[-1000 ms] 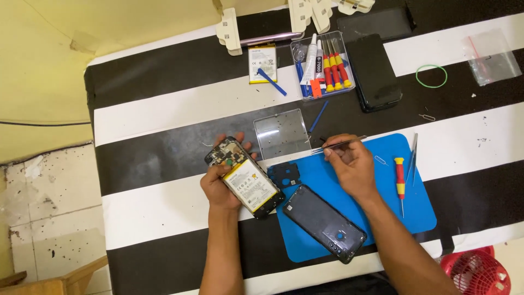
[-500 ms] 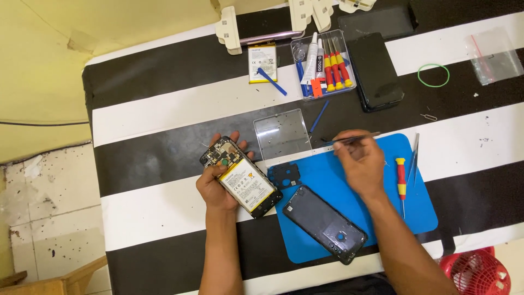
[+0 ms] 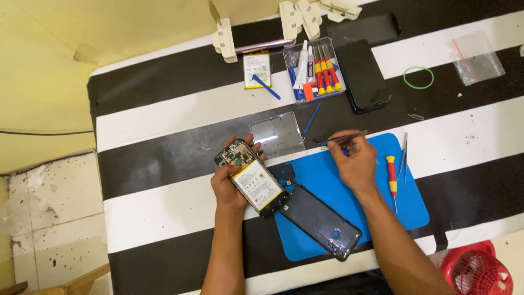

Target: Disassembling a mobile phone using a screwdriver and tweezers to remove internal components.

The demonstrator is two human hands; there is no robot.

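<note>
Underneath, black-and-white striped table (image 3: pixel 164 117), blue mat (image 3: pixel 404 202), speckled floor tiles (image 3: pixel 49 213)

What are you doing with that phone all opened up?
A person sits at a black-and-white striped table. The left hand holds an opened phone with its yellow-labelled battery showing. The right hand holds thin tweezers over a blue mat. The phone's dark back cover lies on the mat, with a red-and-yellow screwdriver beside the hand. A clear box of tools sits further back.
</note>
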